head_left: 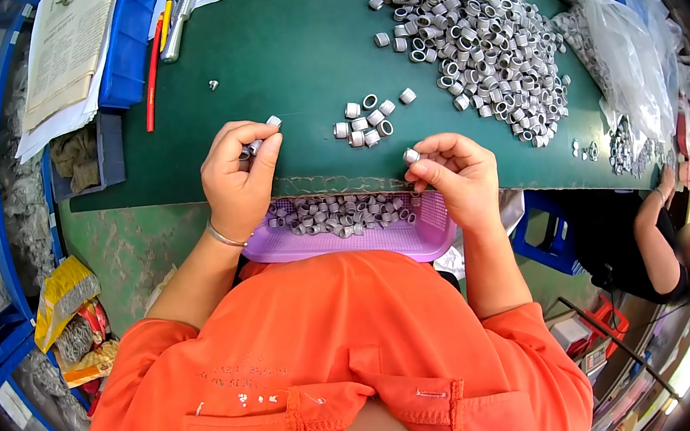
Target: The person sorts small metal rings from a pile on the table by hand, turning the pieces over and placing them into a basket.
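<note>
My left hand (239, 170) is closed over the table's front edge, with a small metal ring (274, 122) pinched at the fingertips and more rings (251, 149) tucked in the curled fingers. Between thumb and forefinger, my right hand (457, 170) grips another metal ring (411, 156). A small group of loose rings (369, 120) lies on the green tabletop (285, 60) between and beyond both hands. Below the table edge, a purple plastic basket (417, 246) rests against my body and contains many similar rings (337, 216).
A large heap of rings (477, 30) covers the table's right side, beside clear plastic bags (620, 56). Pens (153, 80), papers (67, 51) and a blue bin (126, 53) are at the left. A co-worker (654, 240) sits to the right near a blue stool (545, 235).
</note>
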Demonstrator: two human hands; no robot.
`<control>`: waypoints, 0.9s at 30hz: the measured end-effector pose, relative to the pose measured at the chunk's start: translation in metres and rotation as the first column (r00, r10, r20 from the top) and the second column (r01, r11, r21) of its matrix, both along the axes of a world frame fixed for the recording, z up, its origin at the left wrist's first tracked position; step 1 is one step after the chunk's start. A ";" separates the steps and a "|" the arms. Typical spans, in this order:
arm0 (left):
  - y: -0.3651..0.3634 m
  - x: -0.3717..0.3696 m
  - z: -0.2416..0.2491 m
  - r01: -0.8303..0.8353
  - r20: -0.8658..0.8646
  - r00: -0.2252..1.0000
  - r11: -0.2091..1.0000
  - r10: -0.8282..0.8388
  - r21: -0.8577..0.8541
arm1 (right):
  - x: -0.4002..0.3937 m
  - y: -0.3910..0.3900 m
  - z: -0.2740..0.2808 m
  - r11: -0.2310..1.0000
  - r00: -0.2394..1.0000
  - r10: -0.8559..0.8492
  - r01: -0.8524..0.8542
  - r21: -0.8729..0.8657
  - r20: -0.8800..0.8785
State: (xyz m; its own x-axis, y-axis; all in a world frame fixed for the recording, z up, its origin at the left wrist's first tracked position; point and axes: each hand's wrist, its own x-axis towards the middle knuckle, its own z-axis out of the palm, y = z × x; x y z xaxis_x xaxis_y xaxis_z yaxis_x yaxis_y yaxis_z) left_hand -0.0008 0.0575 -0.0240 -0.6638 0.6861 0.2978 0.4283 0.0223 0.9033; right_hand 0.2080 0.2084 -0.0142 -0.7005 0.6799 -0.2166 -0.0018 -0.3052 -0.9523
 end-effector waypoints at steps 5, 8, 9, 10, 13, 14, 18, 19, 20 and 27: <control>0.000 -0.001 0.001 -0.007 -0.017 1.000 1.000 0.006 -0.012 | 0.002 0.005 0.001 0.940 0.992 -0.007 -0.037 -0.339 -0.127; 0.000 -0.001 -0.001 -0.006 -0.016 1.000 1.000 0.006 0.009 | 0.002 0.008 -0.001 0.885 0.981 -0.027 -0.065 -0.460 -0.190; 0.000 -0.001 0.000 -0.003 -0.014 1.000 1.000 0.003 0.006 | 0.003 0.008 -0.001 0.862 0.976 -0.033 -0.081 -0.501 -0.213; 0.000 -0.001 0.000 -0.001 -0.013 1.000 1.000 0.001 0.003 | 0.004 0.009 0.000 0.861 0.977 -0.032 -0.081 -0.502 -0.213; 0.000 0.000 0.000 -0.012 0.014 1.000 1.000 0.012 -0.007 | 0.008 0.016 0.018 0.913 0.927 0.350 -0.307 -0.268 0.132; 0.000 -0.001 -0.001 -0.018 0.010 1.000 1.000 0.018 -0.004 | 0.006 0.013 0.018 0.936 0.909 0.353 -0.342 -0.087 0.220; 0.000 -0.001 -0.001 0.016 -0.025 1.000 1.000 -0.016 0.000 | -0.027 0.024 0.006 0.534 0.953 -0.163 -0.132 0.835 0.255; 0.001 0.000 0.000 -0.009 -0.009 1.000 1.000 0.009 0.004 | -0.037 0.032 -0.002 0.406 0.962 -0.182 -0.115 0.907 0.203; 0.001 0.001 0.000 -0.012 -0.012 1.000 1.000 0.012 0.006 | -0.043 0.036 -0.009 0.270 0.970 -0.192 -0.093 0.958 0.148; 0.001 -0.001 -0.002 -0.010 -0.025 1.000 1.000 0.010 -0.001 | -0.028 0.034 -0.004 1.000 0.998 -0.025 0.026 0.016 -0.056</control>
